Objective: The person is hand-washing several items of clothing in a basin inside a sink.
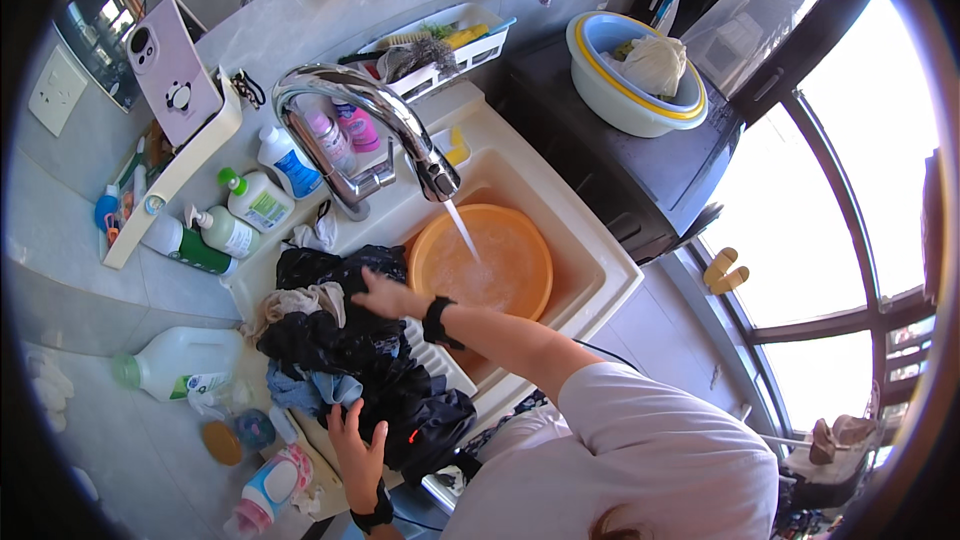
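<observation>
A pile of wet dark clothes (pixel 375 360) lies over the ribbed washboard (pixel 435 352) beside the sink basin. My right hand (pixel 386 294), fingers spread, is over or against the black cloth at the pile's upper edge, left of an orange plastic basin (pixel 546 247). My left hand (pixel 358 446) has its fingers apart at the pile's near edge, by a light blue denim piece (pixel 315 388); whether it touches the cloth is unclear. A beige cloth (pixel 300 307) lies on the pile. Water runs from the chrome faucet (pixel 439 174) into the orange basin, which holds water.
Bottles, including a green-pump bottle (pixel 259 201) and a large detergent jug (pixel 191 362), line the left side. A phone (pixel 176 75) leans on a wall shelf (pixel 176 187). Behind the sink is a white basket (pixel 480 52) of brushes. Stacked basins (pixel 630 109) stand on a black appliance (pixel 615 165).
</observation>
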Available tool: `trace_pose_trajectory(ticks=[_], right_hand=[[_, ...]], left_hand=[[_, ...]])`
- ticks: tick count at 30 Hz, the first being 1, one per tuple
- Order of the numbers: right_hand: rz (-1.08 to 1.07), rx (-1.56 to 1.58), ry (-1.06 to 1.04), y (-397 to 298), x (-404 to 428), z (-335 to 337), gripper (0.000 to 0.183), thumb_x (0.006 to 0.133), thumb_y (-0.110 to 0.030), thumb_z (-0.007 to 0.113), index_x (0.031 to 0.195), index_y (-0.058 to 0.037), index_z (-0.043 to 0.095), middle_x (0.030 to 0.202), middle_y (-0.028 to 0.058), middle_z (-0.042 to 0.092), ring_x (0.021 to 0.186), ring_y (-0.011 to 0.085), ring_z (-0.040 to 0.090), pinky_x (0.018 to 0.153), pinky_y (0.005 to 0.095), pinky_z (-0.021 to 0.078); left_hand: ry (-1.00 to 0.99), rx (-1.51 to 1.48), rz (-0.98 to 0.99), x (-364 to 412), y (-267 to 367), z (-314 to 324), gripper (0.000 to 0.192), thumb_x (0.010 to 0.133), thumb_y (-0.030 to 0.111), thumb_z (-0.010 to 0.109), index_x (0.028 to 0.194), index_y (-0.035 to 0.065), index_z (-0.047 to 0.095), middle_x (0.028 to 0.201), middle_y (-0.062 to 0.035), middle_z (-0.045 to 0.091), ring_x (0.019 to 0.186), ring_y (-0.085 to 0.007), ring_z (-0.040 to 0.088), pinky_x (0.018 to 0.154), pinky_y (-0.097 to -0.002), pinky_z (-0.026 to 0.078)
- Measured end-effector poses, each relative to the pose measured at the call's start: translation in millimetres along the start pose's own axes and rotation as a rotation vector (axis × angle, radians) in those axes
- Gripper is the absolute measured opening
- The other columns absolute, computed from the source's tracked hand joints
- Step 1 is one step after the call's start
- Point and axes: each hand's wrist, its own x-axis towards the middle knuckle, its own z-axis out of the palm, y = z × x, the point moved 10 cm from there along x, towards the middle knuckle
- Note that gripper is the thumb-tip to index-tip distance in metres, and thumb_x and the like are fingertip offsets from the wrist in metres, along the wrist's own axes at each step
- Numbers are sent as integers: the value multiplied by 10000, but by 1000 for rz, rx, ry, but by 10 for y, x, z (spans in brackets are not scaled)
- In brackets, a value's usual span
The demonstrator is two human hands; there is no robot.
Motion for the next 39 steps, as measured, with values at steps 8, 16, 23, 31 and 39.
trace_pose_trajectory(ticks=[8,16,23,31,39], right_hand=[[-342,-107,-320,-205,-1300,-699,562,865,-269,620,1342,-15,465,1303,219,524,1201,359,497,1030,394,381],[-221,-418,484,25,-2038,-4408,233,787,-150,667,1010,-83,655,908,92,686,843,240,667,743,358,524],[26,-1026,796,1316,-1878,-6837,677,749,-252,737,1341,-104,444,1271,213,524,1205,385,471,1007,471,397],[-191,-881,773,659,-1899,-6537,444,654,-132,780,1022,-109,531,982,156,588,928,372,592,815,416,485],[-734,-781,1072,-1165,-3395,-6067,326,839,-232,716,1097,-99,566,1046,56,613,909,197,641,762,306,524]], left_hand=[[135,148,22,-109,345,-339,399,845,229,664,1199,74,564,1342,-186,458,1245,-401,399,1026,-498,329],[136,103,244,-36,1054,-71,372,863,151,649,1214,65,559,1349,-143,461,1256,-345,415,1039,-435,347],[90,49,237,198,1679,567,406,849,243,670,1213,110,549,1337,-123,468,1279,-359,384,1049,-550,266],[17,111,135,145,1904,1198,374,851,249,668,1188,115,579,1317,-105,486,1280,-334,394,1071,-564,230],[37,95,197,183,2210,1390,348,853,268,663,1147,102,578,1269,-96,518,1261,-306,413,1033,-607,264]])
